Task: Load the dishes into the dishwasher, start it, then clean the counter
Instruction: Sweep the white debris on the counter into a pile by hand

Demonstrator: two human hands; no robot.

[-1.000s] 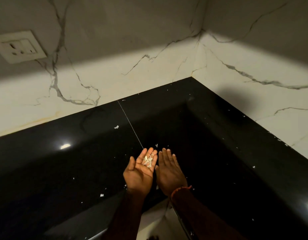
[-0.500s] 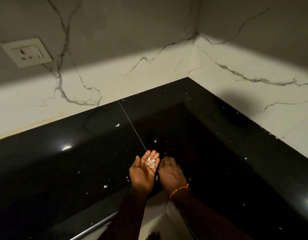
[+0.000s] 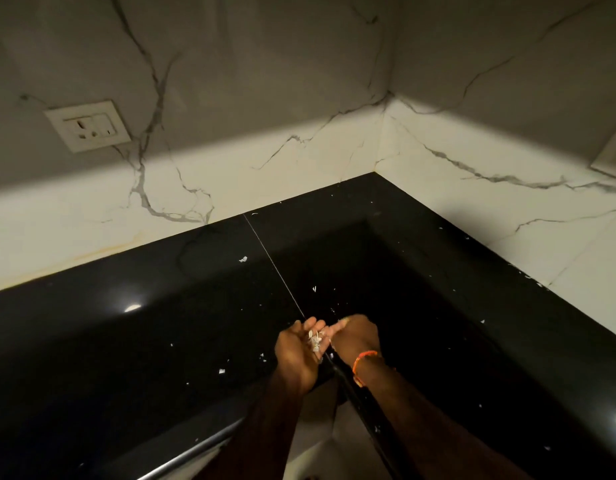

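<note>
Both my hands meet at the front edge of the black counter (image 3: 161,341): my left hand (image 3: 299,355) is cupped palm-up as a scoop for the pale scraps (image 3: 315,341), while my right hand (image 3: 355,336) lies beside it, fingers loosely curled, brushing them in. Many flecks (image 3: 243,259) lie scattered farther back, so cleaning seems unfinished.

Home kitchen corner | glossy black stone counter (image 3: 161,323) | white veined marble backsplash (image 3: 299,157) | wall socket plate (image 3: 88,126) upper left
</note>
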